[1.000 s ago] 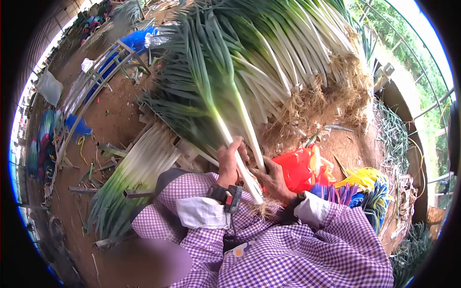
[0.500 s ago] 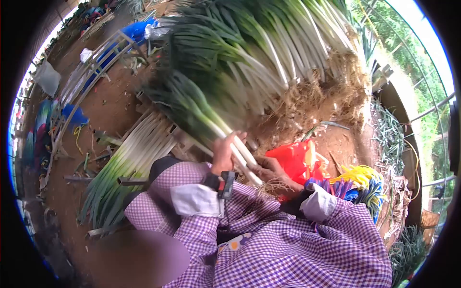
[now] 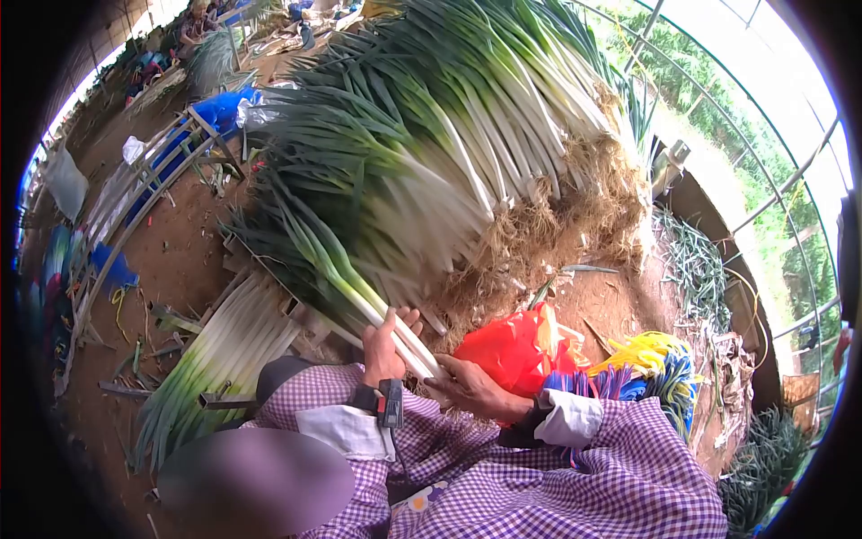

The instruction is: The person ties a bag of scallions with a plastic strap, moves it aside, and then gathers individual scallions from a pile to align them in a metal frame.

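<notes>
Two or so leeks, with white stems and green leaves, slant across in front of my body. My left hand is wrapped round their white stems, a dark watch on its wrist. Lower down, near the root end, my right hand grips the same stems; the roots are mostly hidden behind it. Beyond my hands lies a large heap of leeks, their brown roots towards the right. To the left, a bundle of trimmed-looking leeks rests on a frame with its leaves towards me.
A red plastic bag lies just beyond my right hand, beside yellow, blue and purple ties. A metal frame with blue sheeting curves along the left. Loose green leaves lie at the right near a low wall.
The view has shifted, so the heap and bag appear further left. My right hand has closed further over the stems' root end, and the roots show less than before.
</notes>
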